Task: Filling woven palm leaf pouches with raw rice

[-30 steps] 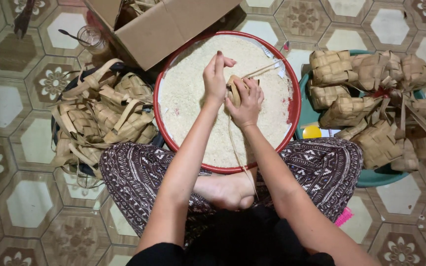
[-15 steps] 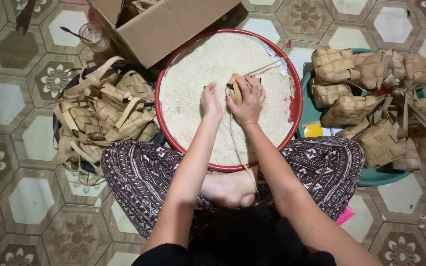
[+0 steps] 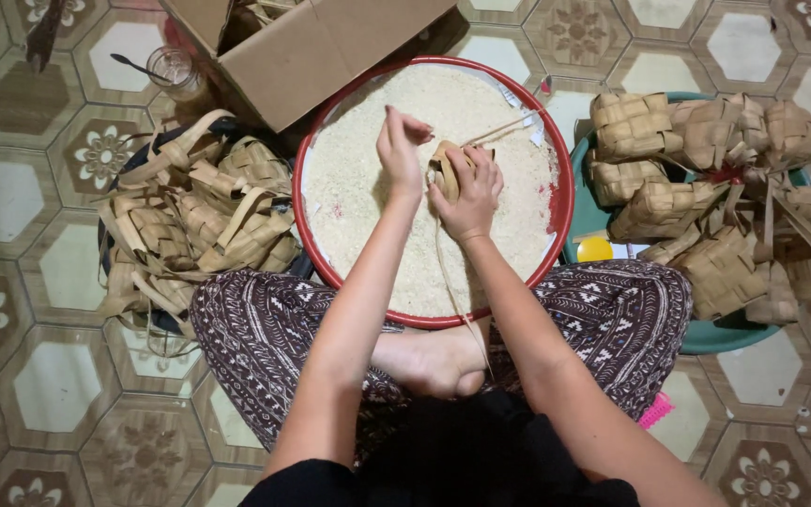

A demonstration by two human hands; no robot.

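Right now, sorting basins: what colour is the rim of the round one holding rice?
Red rim, clearest in the head view.

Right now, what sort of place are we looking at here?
Probably the floor of a home. A person sits cross-legged on patterned floor tiles with a red basin of rice at their knees, woven palm-leaf pouches piled alongside and a cardboard box nearby.

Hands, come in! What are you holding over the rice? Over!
Right hand grips a woven leaf pouch. Left hand pinched shut above the rice basin; what it holds, hidden. Nothing blocking.
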